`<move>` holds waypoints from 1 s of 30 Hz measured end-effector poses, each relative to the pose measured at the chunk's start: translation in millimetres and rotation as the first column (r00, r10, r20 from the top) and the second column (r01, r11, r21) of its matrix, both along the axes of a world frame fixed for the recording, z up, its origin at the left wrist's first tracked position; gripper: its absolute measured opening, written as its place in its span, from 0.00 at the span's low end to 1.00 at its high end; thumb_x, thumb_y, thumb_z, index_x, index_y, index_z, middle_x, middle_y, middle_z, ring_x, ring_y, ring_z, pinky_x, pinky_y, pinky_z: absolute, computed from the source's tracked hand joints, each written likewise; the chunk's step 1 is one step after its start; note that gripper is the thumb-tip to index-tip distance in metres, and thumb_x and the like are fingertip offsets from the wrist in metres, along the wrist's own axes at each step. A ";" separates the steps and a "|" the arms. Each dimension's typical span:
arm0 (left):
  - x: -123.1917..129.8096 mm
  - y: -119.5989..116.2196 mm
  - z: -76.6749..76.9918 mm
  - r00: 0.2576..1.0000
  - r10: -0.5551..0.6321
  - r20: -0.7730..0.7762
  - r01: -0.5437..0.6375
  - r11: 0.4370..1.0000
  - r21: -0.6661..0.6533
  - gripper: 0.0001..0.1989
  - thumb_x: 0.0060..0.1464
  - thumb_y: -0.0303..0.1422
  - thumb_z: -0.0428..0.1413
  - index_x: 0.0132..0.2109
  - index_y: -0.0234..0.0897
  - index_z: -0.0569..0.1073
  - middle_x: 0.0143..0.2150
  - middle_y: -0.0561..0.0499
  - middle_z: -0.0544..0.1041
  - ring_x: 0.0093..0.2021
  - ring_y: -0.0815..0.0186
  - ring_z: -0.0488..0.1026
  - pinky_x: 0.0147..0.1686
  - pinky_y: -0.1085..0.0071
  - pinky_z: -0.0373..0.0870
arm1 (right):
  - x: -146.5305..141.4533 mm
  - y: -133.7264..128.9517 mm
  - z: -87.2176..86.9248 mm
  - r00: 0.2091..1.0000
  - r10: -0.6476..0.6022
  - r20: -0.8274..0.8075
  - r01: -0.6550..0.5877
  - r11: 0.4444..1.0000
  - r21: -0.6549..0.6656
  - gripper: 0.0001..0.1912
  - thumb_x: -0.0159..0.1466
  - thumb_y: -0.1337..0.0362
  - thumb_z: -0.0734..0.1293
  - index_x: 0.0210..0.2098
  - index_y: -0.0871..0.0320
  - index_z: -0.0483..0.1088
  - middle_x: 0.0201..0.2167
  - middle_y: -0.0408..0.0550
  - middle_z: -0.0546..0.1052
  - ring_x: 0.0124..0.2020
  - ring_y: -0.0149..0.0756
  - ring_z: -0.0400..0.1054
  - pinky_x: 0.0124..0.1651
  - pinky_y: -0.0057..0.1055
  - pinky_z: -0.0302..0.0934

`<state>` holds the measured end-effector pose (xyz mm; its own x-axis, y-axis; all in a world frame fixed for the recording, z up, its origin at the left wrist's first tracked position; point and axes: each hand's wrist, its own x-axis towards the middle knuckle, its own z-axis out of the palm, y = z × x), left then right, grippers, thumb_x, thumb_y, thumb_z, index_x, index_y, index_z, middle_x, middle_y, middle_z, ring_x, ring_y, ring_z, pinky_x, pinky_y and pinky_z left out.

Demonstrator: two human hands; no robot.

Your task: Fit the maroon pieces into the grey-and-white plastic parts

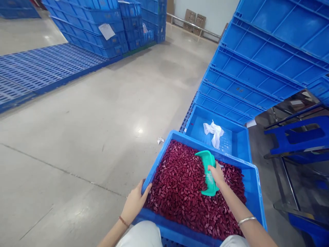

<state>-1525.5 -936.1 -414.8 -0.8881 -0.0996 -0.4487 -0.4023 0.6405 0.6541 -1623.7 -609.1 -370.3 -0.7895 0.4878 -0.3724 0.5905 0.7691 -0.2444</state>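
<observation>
A blue plastic crate (253, 187) in front of my knees holds a thick layer of small dark-red pieces (177, 178), whose exact kind I cannot make out. My left hand (135, 200) grips the crate's left rim, thumb on the inner side. In my right hand (218, 175) is a green plastic dustpan-like scoop (207, 158), tilted and resting among the red pieces right of the crate's middle. The fingers of that hand are partly hidden behind the scoop.
Behind the crate stands another blue crate (196, 118) with crumpled white plastic (214, 132) inside. Tall blue crate stacks (257, 68) rise at the right. Blue pallets (51, 65) lie at the left. A blue stool (300, 133) is at the right, and a paper scrap (160, 140) is on the floor.
</observation>
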 end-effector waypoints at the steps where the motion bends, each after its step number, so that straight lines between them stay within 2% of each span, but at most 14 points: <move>1: -0.3 0.2 0.6 1.000 -0.002 0.019 0.002 1.000 -0.009 0.26 0.58 0.48 0.44 0.50 0.33 0.71 0.45 0.37 0.81 0.48 0.47 0.78 0.46 0.58 0.74 | 0.9 -2.0 1.1 1.000 0.004 0.009 -0.004 1.000 -0.012 0.15 0.64 0.61 0.63 0.50 0.57 0.67 0.38 0.48 0.78 0.38 0.41 0.74 0.41 0.36 0.65; 6: -1.9 0.5 3.9 1.000 -0.014 0.021 0.014 1.000 -0.010 0.24 0.57 0.48 0.44 0.44 0.34 0.73 0.42 0.37 0.82 0.47 0.45 0.78 0.44 0.57 0.74 | 36.4 -27.1 12.3 0.996 0.068 0.058 -0.063 0.995 -0.082 0.25 0.57 0.64 0.66 0.55 0.55 0.64 0.38 0.49 0.79 0.43 0.47 0.74 0.44 0.34 0.62; 10: -2.9 1.3 4.8 1.000 -0.003 0.016 0.003 1.000 -0.015 0.25 0.56 0.49 0.44 0.44 0.34 0.73 0.42 0.37 0.82 0.46 0.44 0.79 0.43 0.57 0.75 | 64.2 -45.5 10.1 0.993 0.085 0.085 -0.072 0.987 -0.146 0.25 0.55 0.67 0.65 0.53 0.53 0.66 0.37 0.46 0.79 0.43 0.46 0.74 0.43 0.33 0.63; 13: -2.6 1.4 4.7 1.000 -0.001 0.014 0.002 1.000 -0.023 0.26 0.56 0.50 0.44 0.44 0.34 0.73 0.41 0.38 0.82 0.46 0.44 0.79 0.43 0.58 0.75 | 59.5 -54.7 1.4 0.994 0.055 0.089 -0.039 0.985 -0.166 0.21 0.59 0.65 0.62 0.52 0.52 0.66 0.37 0.46 0.80 0.43 0.46 0.75 0.42 0.34 0.63; 16: -1.5 1.6 5.4 1.000 -0.010 0.003 0.010 0.999 -0.032 0.24 0.57 0.50 0.43 0.45 0.37 0.73 0.41 0.40 0.82 0.46 0.46 0.79 0.43 0.59 0.74 | 51.6 -64.2 -4.1 0.996 0.027 0.089 -0.011 0.984 -0.178 0.21 0.60 0.62 0.61 0.54 0.53 0.64 0.38 0.49 0.79 0.44 0.48 0.74 0.43 0.35 0.63; 20: -1.0 2.6 6.8 1.000 -0.018 -0.009 0.017 0.998 -0.052 0.24 0.59 0.49 0.42 0.47 0.37 0.72 0.41 0.41 0.82 0.45 0.47 0.79 0.43 0.59 0.74 | 64.4 -73.1 -2.5 0.996 0.018 0.083 0.001 0.975 -0.220 0.24 0.57 0.62 0.65 0.53 0.53 0.64 0.37 0.49 0.79 0.43 0.48 0.74 0.43 0.34 0.62; 23: -0.5 0.9 5.9 1.000 -0.024 -0.005 0.024 0.998 -0.066 0.24 0.60 0.49 0.42 0.49 0.36 0.71 0.41 0.40 0.82 0.45 0.47 0.79 0.43 0.58 0.75 | 73.4 -70.8 -4.0 0.997 0.000 0.076 0.021 0.960 -0.278 0.20 0.55 0.64 0.65 0.47 0.52 0.67 0.35 0.46 0.79 0.40 0.46 0.75 0.41 0.32 0.62; 25: 1.7 -1.9 4.2 0.998 -0.037 -0.050 0.033 0.996 -0.083 0.24 0.61 0.47 0.42 0.53 0.35 0.69 0.45 0.40 0.81 0.47 0.49 0.79 0.45 0.58 0.75 | 69.8 -65.2 -7.7 0.998 -0.021 0.061 0.040 0.945 -0.324 0.17 0.54 0.66 0.62 0.43 0.53 0.68 0.32 0.44 0.79 0.38 0.44 0.74 0.40 0.32 0.62; 27: 5.5 -2.9 1.7 0.984 -0.072 -0.163 0.051 0.991 -0.125 0.25 0.62 0.45 0.43 0.58 0.35 0.66 0.52 0.40 0.78 0.52 0.51 0.76 0.51 0.56 0.72 | 61.8 -58.8 -11.5 0.999 -0.044 0.032 0.052 0.925 -0.377 0.15 0.52 0.67 0.61 0.40 0.53 0.68 0.31 0.43 0.78 0.38 0.43 0.73 0.40 0.31 0.62; 30: 11.6 9.4 -6.0 0.902 -0.190 -0.387 0.107 0.968 -0.225 0.28 0.61 0.43 0.46 0.63 0.32 0.63 0.62 0.36 0.68 0.64 0.48 0.63 0.60 0.51 0.63 | 55.7 -52.7 -15.0 0.998 -0.064 -0.026 0.044 0.881 -0.471 0.16 0.49 0.69 0.60 0.38 0.52 0.67 0.29 0.40 0.77 0.37 0.42 0.72 0.40 0.30 0.63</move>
